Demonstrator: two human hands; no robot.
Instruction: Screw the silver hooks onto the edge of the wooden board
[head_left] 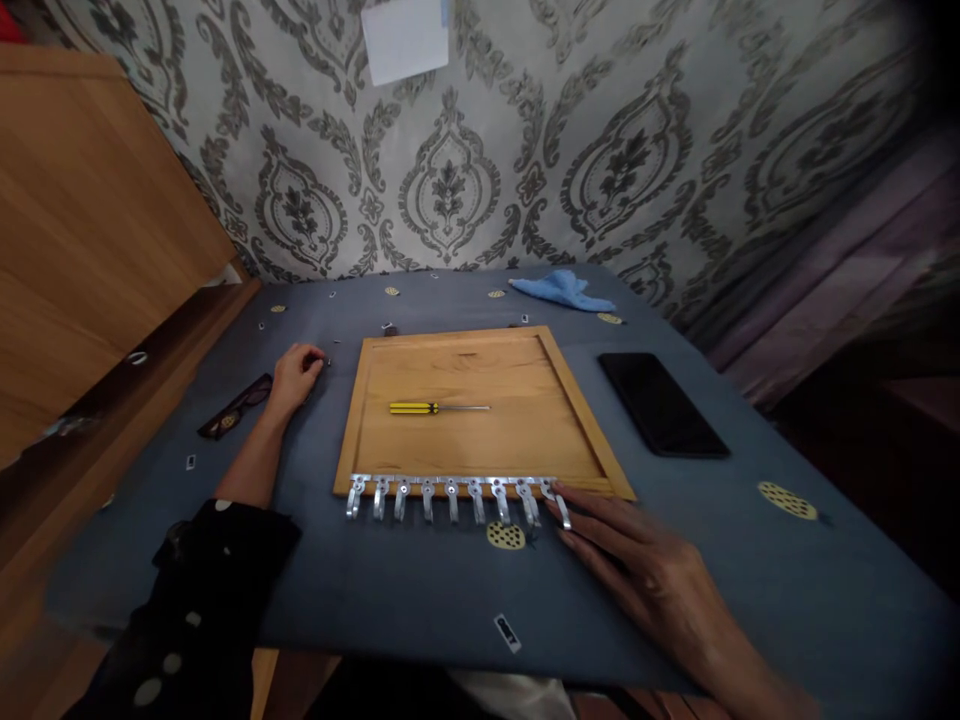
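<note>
A framed wooden board [480, 445] lies flat on the cloth-covered table. Along its near edge runs a metal hook rail [465, 480] with several silver hooks hanging over the side. My right hand [637, 560] grips the rail's right end, fingers around the last hook. A yellow-and-black screwdriver [416, 408] rests on the board, its shaft pointing right. Left of the board, my left hand [296, 375] is on the table with its fingertips pinched together. A tiny dark piece shows at those fingertips, too small to name.
Dark glasses [236, 407] lie left of my left hand. A black tablet or large phone [661, 405] is right of the board, and a blue cloth [562, 290] sits at the back. A wooden cabinet [97, 240] borders the left side; a patterned wall [450, 190] stands behind.
</note>
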